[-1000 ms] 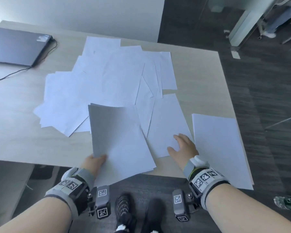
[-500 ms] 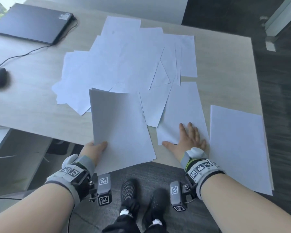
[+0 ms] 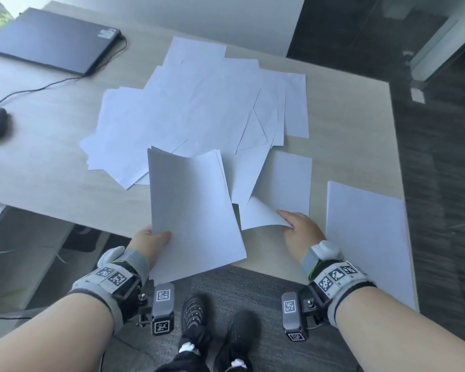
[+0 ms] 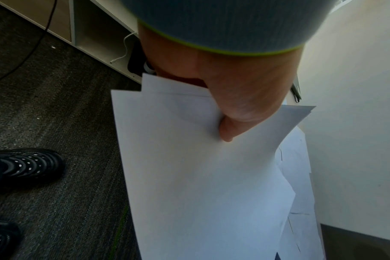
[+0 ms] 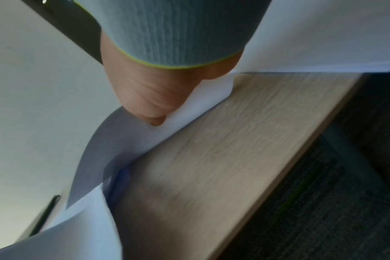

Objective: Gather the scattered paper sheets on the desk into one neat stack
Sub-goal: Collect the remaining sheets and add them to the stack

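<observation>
Left hand (image 3: 151, 238) gripping gathered sheets (image 3: 193, 210) over desk (image 3: 51, 189) edge; right hand (image 3: 301, 229) pinching single sheet (image 3: 277, 189) beside them. Risk: curled corner creasing, loose sheets slipping floorward.

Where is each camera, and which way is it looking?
Head: on the person's head, looking down at the desk; shows both forearms, left hand, right hand and shoes.
Left wrist: looks along the left hand at its held sheets; thumb, a shoe.
Right wrist: looks along the right hand at a lifted sheet above the desk edge.
Shared: held sheets, desk.
</observation>
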`<action>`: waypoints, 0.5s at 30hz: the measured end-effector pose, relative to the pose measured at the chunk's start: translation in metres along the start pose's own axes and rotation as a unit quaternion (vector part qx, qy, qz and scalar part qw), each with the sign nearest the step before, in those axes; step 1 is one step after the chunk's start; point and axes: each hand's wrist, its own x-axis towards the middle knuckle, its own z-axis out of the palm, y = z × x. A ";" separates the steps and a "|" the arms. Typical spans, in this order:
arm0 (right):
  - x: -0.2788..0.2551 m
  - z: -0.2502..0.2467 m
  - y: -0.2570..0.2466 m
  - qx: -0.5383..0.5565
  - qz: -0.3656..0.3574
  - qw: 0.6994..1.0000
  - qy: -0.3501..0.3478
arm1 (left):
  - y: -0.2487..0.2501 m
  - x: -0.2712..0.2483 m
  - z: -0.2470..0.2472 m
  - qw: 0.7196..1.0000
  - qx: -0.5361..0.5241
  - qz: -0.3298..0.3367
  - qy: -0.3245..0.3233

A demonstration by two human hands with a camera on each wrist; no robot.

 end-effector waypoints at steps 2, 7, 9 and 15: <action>-0.002 -0.001 -0.005 0.042 0.025 0.998 0.031 | 0.006 0.000 0.004 1.000 0.010 0.007 -0.015; 0.001 -0.019 -0.006 0.136 0.160 0.957 0.198 | 0.019 0.007 0.010 0.999 -0.020 0.014 -0.025; 0.005 -0.030 -0.002 0.235 0.195 0.917 0.257 | 0.023 0.012 0.012 0.999 -0.013 0.012 -0.030; 0.008 -0.042 -0.021 0.135 0.002 0.974 0.184 | 0.034 0.023 0.029 0.995 -0.071 -0.017 -0.065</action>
